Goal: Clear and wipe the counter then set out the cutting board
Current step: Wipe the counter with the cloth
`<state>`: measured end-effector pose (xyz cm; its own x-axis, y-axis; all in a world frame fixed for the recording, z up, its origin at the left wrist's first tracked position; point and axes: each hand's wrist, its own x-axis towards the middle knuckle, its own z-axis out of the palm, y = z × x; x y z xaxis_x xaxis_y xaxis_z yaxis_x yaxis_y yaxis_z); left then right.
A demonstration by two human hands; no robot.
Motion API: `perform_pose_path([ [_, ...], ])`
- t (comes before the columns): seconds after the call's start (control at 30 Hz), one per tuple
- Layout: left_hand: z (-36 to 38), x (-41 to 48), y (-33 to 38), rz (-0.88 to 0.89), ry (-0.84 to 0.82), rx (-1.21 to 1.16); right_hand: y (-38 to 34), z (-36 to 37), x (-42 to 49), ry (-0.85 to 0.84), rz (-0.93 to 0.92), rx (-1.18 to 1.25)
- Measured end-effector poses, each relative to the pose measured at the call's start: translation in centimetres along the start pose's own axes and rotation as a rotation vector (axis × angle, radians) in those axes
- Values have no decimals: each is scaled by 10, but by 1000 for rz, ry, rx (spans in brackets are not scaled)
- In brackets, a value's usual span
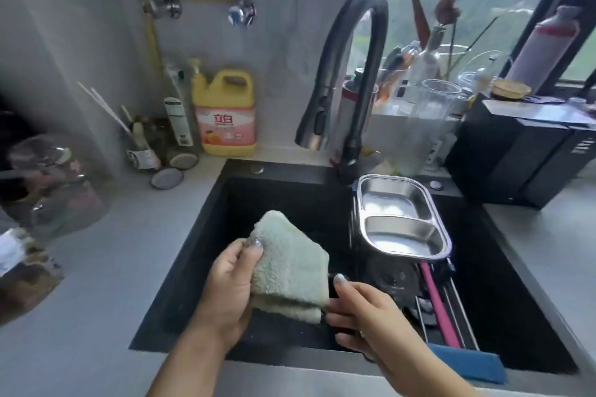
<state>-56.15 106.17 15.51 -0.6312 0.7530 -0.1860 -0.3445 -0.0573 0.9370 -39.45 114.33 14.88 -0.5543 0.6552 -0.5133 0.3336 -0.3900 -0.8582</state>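
My left hand (225, 287) grips the folded green cloth (290, 264), thumb on top, holding it above the sink (200, 229) towards the counter's (113, 267) front edge. My right hand (371, 312) sits at the cloth's lower right corner; I cannot tell whether its fingers pinch it. I'd take hold there and wring over the sink, so the cloth wipes damp rather than dripping.

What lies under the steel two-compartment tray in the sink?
The steel tray rests over a wire rack; its rods and a pink bar stick out toward the front. A dark shiny item sits beneath, mostly hidden by the tray.
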Motion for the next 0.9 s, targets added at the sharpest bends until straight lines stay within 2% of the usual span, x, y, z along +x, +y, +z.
perform_pose_path([
  [0.07, 42, -32, -16, -88, -163, -89, 2, -27, -17, -138, 147, 261],
  [0.1, 62, -45, -24, -128, -220, -108, 6, -41, -25, -175, 153, 383],
  [0.13, 82, -58, -34, -159, -260, -110, 11, -57, -35, -172, 127, 500],
  [0.2, 120, -79, -52, -170, -300, 8, 28, -93, -51, -2, -4, 647],
  [0.27, 158, -97, -71, -169, -364, 199, 47, -137, -70, 262, -140, 634],
  [0.33, 199, -116, -93, -180, -434, 369, 66, -183, -94, 412, -229, 582],
  [0.43, 275, -152, -129, -146, -464, 527, 101, -256, -135, 502, -298, 542],
  [0.57, 381, -207, -184, -131, -464, 600, 138, -344, -195, 560, -361, 552],
  [0.67, 442, -246, -218, -23, -504, 633, 160, -399, -238, 655, -368, 571],
  [0.8, 503, -276, -244, 16, -584, 521, 188, -450, -279, 799, -297, 473],
  [0.9, 541, -290, -262, 8, -604, 602, 201, -481, -294, 843, -195, 397],
])
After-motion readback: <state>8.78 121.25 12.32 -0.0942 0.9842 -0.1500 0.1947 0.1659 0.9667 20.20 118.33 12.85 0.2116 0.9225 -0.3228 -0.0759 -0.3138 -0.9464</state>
